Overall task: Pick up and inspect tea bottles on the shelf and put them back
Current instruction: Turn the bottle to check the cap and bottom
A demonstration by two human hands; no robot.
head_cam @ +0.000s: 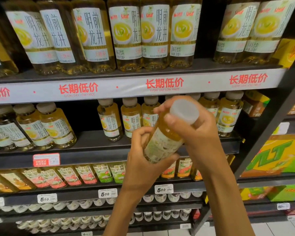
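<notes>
The tea bottle (167, 138) is held tilted in front of the middle shelf (95, 142), white cap (185, 111) up and to the right. Its label print is too blurred to read. The left hand (143, 160) curls round its base, hiding it; the right hand (194, 130) grips the neck below the cap.

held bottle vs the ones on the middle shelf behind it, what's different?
The held bottle is tilted, cap toward the camera; the shelf bottles stand upright. The left hand grips its base and the right hand its neck; nothing touches the shelf bottles. It shows its label's fine-print side; theirs face front. Shared: pale yellow tea, light caps.
</notes>
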